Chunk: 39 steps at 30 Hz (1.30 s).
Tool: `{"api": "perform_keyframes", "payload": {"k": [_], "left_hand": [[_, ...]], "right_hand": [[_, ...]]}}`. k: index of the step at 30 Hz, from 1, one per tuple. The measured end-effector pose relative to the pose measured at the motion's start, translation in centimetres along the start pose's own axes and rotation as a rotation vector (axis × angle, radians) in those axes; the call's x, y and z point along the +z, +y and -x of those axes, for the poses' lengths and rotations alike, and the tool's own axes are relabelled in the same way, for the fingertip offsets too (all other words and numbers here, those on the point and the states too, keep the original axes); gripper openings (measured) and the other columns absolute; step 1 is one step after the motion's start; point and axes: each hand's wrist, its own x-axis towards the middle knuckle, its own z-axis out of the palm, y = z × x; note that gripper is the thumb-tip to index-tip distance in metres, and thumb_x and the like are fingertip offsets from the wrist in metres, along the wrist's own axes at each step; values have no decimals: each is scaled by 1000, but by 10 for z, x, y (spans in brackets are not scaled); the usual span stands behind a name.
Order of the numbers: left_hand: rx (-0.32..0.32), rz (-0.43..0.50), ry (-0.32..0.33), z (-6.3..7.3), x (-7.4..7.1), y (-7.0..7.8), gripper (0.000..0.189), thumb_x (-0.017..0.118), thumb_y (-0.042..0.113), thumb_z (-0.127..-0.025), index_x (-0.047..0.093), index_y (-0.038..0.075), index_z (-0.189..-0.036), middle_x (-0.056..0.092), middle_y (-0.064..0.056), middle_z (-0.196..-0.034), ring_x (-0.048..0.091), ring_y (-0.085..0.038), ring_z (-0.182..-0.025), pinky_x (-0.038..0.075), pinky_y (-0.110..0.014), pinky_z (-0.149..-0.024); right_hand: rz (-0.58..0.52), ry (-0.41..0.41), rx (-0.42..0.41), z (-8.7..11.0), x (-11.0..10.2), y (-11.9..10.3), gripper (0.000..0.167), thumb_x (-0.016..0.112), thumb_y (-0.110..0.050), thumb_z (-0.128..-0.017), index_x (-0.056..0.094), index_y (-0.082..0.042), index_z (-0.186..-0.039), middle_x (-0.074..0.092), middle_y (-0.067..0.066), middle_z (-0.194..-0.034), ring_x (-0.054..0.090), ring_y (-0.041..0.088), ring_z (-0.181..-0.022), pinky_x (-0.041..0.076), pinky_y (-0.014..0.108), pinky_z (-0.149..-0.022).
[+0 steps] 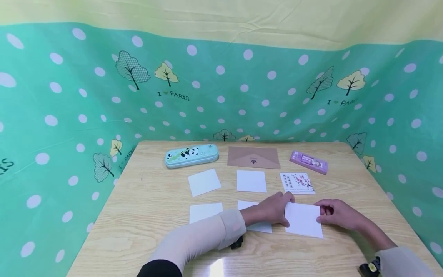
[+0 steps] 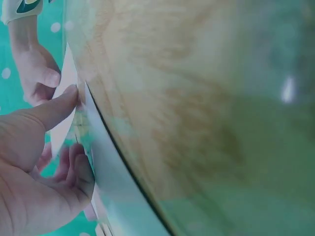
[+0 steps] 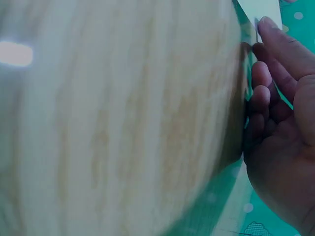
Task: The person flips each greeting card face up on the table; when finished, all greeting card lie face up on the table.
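Together, the left hand [image 1: 272,209] and right hand [image 1: 340,214] pinch opposite side edges of a white square paper card [image 1: 303,220], fingers curled. It is at the right part of the pale wood-grain table [image 1: 138,223], just nearer the person than a white card printed with pink blossom [image 1: 297,183].

Screened nook: table [image 1: 138,219], dotted curtain [image 1: 221,86]

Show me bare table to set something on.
Free: the table's left side, bordered by the panda case and white cards. Also the near strip between the sleeves, nearer than the held card. Crowded: around left hand and right hand, and behind them.
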Motion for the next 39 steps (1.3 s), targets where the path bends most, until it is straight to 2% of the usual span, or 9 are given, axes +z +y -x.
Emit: {"api": "perform_keyframes", "payload": {"k": [5, 8, 13, 17, 21, 26, 31, 35, 39], "left_hand": [[-1, 47, 14, -3, -2, 1, 73, 89, 26, -79, 40, 29, -133, 59, 11, -80, 56, -3, -70, 44, -17, -66], [-3, 58, 41, -5, -3, 0, 66, 84, 24, -85, 43, 26, -135, 58, 13, -77, 56, -2, -65, 44, -16, -60], [90, -44, 97, -7, -7, -3, 20, 72, 25, -96, 61, 18, -111, 58, 15, -71, 52, 2, -58, 41, -12, -56], [154, -81, 151, -7, -10, -4, 9, 65, 27, -100, 69, 20, -105, 63, 15, -72, 51, 5, -60, 40, -9, -60], [155, -29, 167, -6, -12, -4, 12, 64, 25, -100, 74, 22, -107, 72, 14, -80, 53, 8, -61, 40, -7, -62], [128, 25, 170, -6, -13, -4, 23, 61, 18, -99, 75, 21, -116, 77, 11, -97, 60, 7, -73, 45, -7, -71], [112, 75, 185, -5, -13, -5, 31, 55, 13, -99, 77, 19, -120, 76, 11, -102, 60, 6, -81, 46, -8, -78], [100, 109, 175, -5, -13, -5, 30, 54, 15, -100, 79, 23, -116, 78, 12, -95, 52, 5, -61, 43, -8, -63], [100, 116, 128, -6, -12, -4, 25, 60, 21, -100, 78, 27, -116, 78, 16, -97, 48, 3, -57, 40, -11, -57]], "right_hand": [[-54, -24, -18, 1, -4, 0, 16, 71, -22, -95, 69, -7, -101, 53, -5, -77, 49, 5, -67, 39, 23, -58], [-91, -7, 12, 1, -4, 2, 15, 67, -21, -99, 69, -6, -96, 54, -5, -74, 50, 6, -64, 40, 22, -57], [-122, 78, 90, 4, -3, 4, 26, 61, -23, -103, 66, -4, -87, 57, 0, -73, 49, 11, -60, 41, 25, -54], [-176, 106, 72, 7, -6, 5, 28, 56, -19, -105, 72, 5, -105, 71, 6, -85, 58, 8, -67, 48, 23, -60], [-247, 84, -41, 10, -10, 9, 36, 43, -11, -109, 63, 13, -127, 77, 10, -107, 71, 6, -89, 57, 23, -77], [-359, 61, -91, 12, -15, 11, 47, 31, -16, -113, 60, 19, -123, 78, 7, -105, 73, 11, -93, 57, 23, -83], [-385, 53, -51, 13, -19, 11, 61, 23, -26, -114, 61, 21, -117, 78, 2, -100, 72, 10, -92, 56, 22, -83], [-301, 84, 53, 12, -19, 11, 66, 19, -35, -114, 66, 11, -123, 75, -1, -113, 66, -3, -97, 52, 20, -84], [-195, 102, 139, 9, -16, 9, 48, 41, -36, -111, 65, 0, -133, 70, 12, -126, 61, -5, -95, 51, 22, -77]]}}
